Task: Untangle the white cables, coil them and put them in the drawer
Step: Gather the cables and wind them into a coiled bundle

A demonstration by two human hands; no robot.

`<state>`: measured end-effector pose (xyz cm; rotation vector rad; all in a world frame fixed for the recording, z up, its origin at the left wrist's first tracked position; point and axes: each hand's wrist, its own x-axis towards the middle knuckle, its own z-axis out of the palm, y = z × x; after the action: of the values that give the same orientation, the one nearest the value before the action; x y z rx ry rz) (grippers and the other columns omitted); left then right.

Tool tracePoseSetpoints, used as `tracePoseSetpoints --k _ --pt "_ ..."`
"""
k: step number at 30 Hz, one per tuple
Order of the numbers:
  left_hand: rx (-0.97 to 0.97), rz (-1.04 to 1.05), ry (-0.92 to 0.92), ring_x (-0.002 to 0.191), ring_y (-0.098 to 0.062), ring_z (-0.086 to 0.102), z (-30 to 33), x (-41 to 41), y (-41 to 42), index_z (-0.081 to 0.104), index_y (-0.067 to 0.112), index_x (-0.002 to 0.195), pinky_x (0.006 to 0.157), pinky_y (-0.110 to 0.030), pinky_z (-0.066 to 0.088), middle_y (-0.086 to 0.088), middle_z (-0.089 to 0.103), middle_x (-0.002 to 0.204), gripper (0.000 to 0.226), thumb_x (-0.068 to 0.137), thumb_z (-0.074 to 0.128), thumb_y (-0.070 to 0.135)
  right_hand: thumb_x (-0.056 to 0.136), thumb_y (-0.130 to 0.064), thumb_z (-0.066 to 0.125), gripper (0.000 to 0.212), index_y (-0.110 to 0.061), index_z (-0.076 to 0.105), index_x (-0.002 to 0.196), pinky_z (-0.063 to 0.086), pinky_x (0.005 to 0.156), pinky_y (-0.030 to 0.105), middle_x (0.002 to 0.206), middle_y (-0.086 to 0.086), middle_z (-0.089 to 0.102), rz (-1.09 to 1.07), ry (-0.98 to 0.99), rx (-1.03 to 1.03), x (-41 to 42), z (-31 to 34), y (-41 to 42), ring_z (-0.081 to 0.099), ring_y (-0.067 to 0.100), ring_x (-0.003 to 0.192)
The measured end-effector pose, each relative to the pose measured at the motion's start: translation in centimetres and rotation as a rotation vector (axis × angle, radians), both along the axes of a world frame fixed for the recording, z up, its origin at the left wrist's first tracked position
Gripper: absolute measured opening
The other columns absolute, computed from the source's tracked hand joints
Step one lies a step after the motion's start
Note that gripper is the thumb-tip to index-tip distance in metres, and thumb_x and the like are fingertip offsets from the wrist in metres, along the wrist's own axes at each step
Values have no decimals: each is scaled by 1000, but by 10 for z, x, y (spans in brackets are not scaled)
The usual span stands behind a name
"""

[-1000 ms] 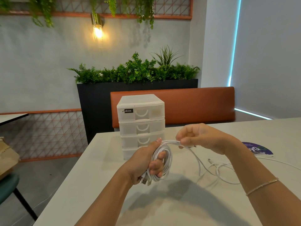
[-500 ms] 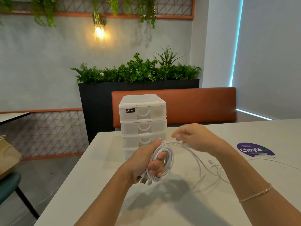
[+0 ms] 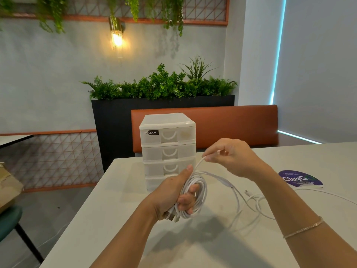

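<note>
My left hand (image 3: 173,192) grips a coil of white cable (image 3: 201,190) above the table, with a USB plug (image 3: 171,216) sticking out below the fist. My right hand (image 3: 229,155) pinches the free run of that cable just above and right of the coil. The loose rest of the cable (image 3: 251,202) trails over the table to the right, tangled with a small connector. A white plastic drawer unit (image 3: 168,146) with several shut drawers stands right behind my hands.
The pale table (image 3: 116,219) ends at its left edge near a green chair (image 3: 7,223). A purple round sticker (image 3: 299,178) lies at the right. An orange bench back (image 3: 231,124) and a black planter stand behind the table.
My right hand has risen and drawn the cable up from the top of the coil. The loose cable on the table has slid a little toward the coil.
</note>
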<state>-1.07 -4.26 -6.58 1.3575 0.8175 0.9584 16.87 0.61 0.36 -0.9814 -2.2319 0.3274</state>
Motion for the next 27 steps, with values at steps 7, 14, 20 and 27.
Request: tracePoseSetpoints --k 7,14,20,27 --pt "13 -13 88 39 -10 31 1 6 -3 45 11 67 53 -23 43 3 33 41 59 74 27 66 86 -32 64 13 -27 74 92 41 75 19 86 -20 57 -41 62 5 -18 -11 8 53 1 82" --pt "3 51 50 41 -13 27 1 0 -1 48 15 61 56 -31 34 0 31 42 48 82 40 57 85 -33 64 4 -36 66 85 43 68 16 86 -21 60 28 -14 -267 -2 -8 3 55 5 81" --pt "-17 92 56 41 -13 29 2 3 -2 49 14 59 56 -30 39 -1 32 43 54 97 28 45 80 -20 73 15 -30 66 89 47 65 21 75 -2 66 72 -113 -412 6 -4 -1 57 11 68" --pt "-26 105 77 42 -13 28 0 1 0 49 14 61 57 -29 38 0 32 43 53 85 33 59 72 -16 79 40 -24 55 103 54 65 25 65 -4 69 -51 4 -387 7 -3 0 65 11 60"
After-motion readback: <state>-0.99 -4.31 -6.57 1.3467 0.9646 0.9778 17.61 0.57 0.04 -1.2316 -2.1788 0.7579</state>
